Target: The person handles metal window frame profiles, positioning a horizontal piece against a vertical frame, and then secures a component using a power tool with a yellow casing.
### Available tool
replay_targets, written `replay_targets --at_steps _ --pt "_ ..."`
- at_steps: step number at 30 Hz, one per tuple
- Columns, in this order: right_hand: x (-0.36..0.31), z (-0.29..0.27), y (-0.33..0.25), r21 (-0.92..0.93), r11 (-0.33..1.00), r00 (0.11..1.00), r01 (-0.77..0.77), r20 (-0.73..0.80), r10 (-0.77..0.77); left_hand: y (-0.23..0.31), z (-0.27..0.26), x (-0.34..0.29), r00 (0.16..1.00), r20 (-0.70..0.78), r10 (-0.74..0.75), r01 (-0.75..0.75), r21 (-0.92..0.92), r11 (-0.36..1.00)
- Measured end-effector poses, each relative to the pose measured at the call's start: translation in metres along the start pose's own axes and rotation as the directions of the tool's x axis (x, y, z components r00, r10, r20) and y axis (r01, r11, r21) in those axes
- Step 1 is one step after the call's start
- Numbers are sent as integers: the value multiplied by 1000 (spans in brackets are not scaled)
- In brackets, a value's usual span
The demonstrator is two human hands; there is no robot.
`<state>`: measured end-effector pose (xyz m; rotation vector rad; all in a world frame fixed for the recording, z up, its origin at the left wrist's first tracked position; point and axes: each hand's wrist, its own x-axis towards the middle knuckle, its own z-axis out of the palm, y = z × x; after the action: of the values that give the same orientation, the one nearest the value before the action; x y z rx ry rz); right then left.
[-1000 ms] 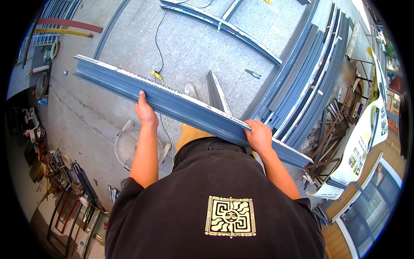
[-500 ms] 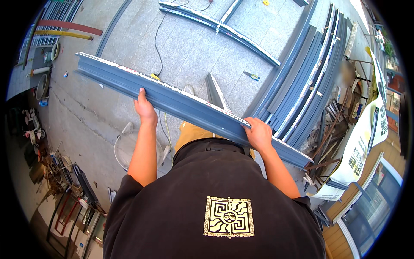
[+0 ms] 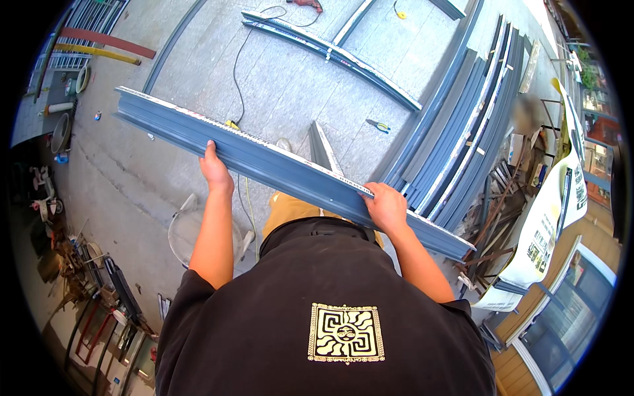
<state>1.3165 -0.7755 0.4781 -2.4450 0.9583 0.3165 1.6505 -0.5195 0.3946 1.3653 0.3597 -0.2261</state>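
A long blue-grey metal profile (image 3: 277, 170), with a white printed film strip along its far edge, is held across my front in both hands. It slants from the far left down to the near right. My left hand (image 3: 216, 170) grips it left of its middle, the thumb lying on the profile's face and the other fingers hidden beneath. Closer to the right end, my right hand (image 3: 386, 208) wraps over the film-covered edge. Beyond the profile, a shorter grey profile piece (image 3: 322, 146) is partly visible.
Joined profiles (image 3: 330, 51) lie on the tiled floor ahead, near a red power drill (image 3: 307, 5) with a trailing cord. Pliers (image 3: 378, 126) lie nearer. Stacked long profiles (image 3: 456, 125) run along the right. A round-seated stool (image 3: 198, 231) stands by my left forearm.
Both hands keep their hold on the profile, which sits slightly lower and farther left in view. The surroundings have shifted a little, and more of the red drill shows at the top.
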Motion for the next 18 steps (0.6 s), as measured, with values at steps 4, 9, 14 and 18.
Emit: replay_targets --at_steps 4,9,14,18 --pt "-15 -33 -11 6 999 998 44 -43 -44 40 5 -23 999 -47 -7 7 9 1000" --pt "-62 -93 -30 -3 999 999 43 -7 -43 91 -8 -62 998 -61 -10 10 3 1000" --pt "-93 -127 -37 -15 998 999 53 7 -53 121 -17 -97 997 -65 -43 42 -11 999" --pt "-104 -145 -46 -11 998 998 64 -14 -64 145 -16 -107 996 -53 -67 66 -33 997"
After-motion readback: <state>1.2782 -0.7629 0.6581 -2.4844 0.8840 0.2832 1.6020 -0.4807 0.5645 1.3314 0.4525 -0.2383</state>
